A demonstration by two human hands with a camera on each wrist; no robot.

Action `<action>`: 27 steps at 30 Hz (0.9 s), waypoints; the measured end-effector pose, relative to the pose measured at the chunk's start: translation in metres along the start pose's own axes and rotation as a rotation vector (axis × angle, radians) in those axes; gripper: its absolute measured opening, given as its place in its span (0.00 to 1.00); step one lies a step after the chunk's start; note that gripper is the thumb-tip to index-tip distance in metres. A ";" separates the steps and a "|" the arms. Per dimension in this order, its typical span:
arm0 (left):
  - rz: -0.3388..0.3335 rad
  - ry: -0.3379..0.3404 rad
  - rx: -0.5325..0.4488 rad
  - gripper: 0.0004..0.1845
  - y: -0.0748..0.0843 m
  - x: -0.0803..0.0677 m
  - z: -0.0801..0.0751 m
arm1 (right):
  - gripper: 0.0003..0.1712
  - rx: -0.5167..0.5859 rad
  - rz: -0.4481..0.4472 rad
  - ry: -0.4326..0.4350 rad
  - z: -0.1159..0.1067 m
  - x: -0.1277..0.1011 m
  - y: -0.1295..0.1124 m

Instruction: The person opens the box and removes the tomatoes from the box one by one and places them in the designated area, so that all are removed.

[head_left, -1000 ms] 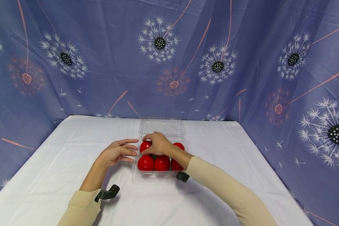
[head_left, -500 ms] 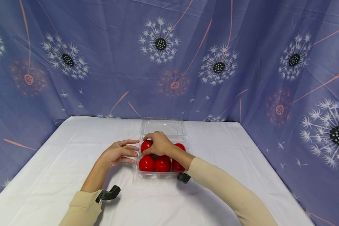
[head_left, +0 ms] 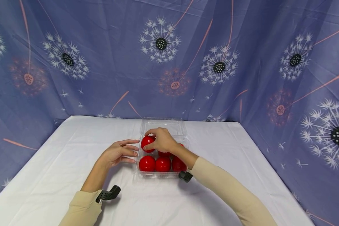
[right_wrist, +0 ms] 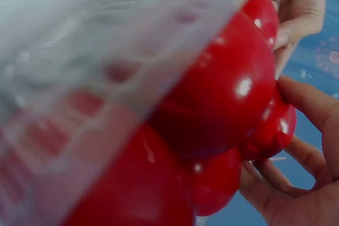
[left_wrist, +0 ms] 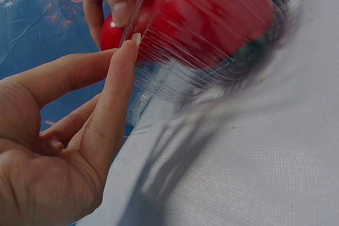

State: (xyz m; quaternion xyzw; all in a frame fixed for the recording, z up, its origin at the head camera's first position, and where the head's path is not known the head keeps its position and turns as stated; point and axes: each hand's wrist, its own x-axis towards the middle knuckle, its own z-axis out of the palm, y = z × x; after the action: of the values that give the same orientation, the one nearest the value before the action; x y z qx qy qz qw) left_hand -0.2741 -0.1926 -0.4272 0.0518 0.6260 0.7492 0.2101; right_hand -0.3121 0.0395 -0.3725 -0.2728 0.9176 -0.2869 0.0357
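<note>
Glossy round red tomato (head_left: 147, 143) at back-left corner of container, raised above others, pinched by curled fingers of right hand (head_left: 161, 140). Clear ribbed plastic clamshell (head_left: 137, 171), lid open; five more tomatoes visible inside. Left hand (head_left: 118, 153): fingers straight, together, tips touching clamshell's left wall. White cloth table (head_left: 214, 150).

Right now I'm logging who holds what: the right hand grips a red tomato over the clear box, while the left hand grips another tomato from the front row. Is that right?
Not quite. The left hand grips no tomato: in the head view its fingers lie straight against the clear box's left wall. The right hand does grip a red tomato over the box.
</note>
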 end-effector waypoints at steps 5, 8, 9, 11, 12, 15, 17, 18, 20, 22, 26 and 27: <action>-0.006 0.021 0.006 0.37 0.000 0.001 0.001 | 0.30 0.036 0.006 0.045 -0.008 -0.001 -0.001; -0.007 0.028 0.017 0.37 -0.001 0.002 0.001 | 0.29 0.057 0.022 0.057 -0.012 -0.002 0.000; -0.009 0.031 0.016 0.37 -0.001 0.002 0.001 | 0.29 0.066 0.032 0.056 -0.013 -0.002 0.000; -0.013 0.036 0.015 0.37 -0.001 0.003 0.002 | 0.29 0.085 0.053 0.053 -0.015 -0.003 0.001; -0.010 0.030 0.020 0.37 -0.001 0.002 0.002 | 0.29 0.092 0.064 0.050 -0.016 -0.004 0.002; -0.011 0.028 0.018 0.38 -0.002 0.002 0.001 | 0.29 0.118 0.093 0.041 -0.020 -0.007 0.004; -0.010 0.024 0.020 0.38 -0.002 0.001 0.001 | 0.29 0.136 0.105 0.040 -0.022 -0.009 0.005; -0.008 0.020 0.021 0.38 -0.002 0.001 0.001 | 0.29 0.145 0.108 0.041 -0.024 -0.010 0.006; -0.008 0.021 0.021 0.38 -0.002 0.001 0.001 | 0.29 0.164 0.112 0.049 -0.027 -0.011 0.007; -0.011 0.028 0.017 0.38 -0.002 0.002 0.001 | 0.29 0.174 0.106 0.058 -0.030 -0.013 0.009; -0.016 0.044 0.010 0.39 -0.002 0.003 0.002 | 0.29 0.188 0.096 0.075 -0.036 -0.016 0.012; -0.017 0.045 0.009 0.39 -0.002 0.003 0.002 | 0.29 0.193 0.096 0.078 -0.037 -0.017 0.013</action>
State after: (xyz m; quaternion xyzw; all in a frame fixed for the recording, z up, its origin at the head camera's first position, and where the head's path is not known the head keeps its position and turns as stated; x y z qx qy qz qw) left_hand -0.2762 -0.1896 -0.4292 0.0306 0.6342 0.7457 0.2021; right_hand -0.3120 0.0759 -0.3498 -0.2125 0.8983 -0.3825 0.0397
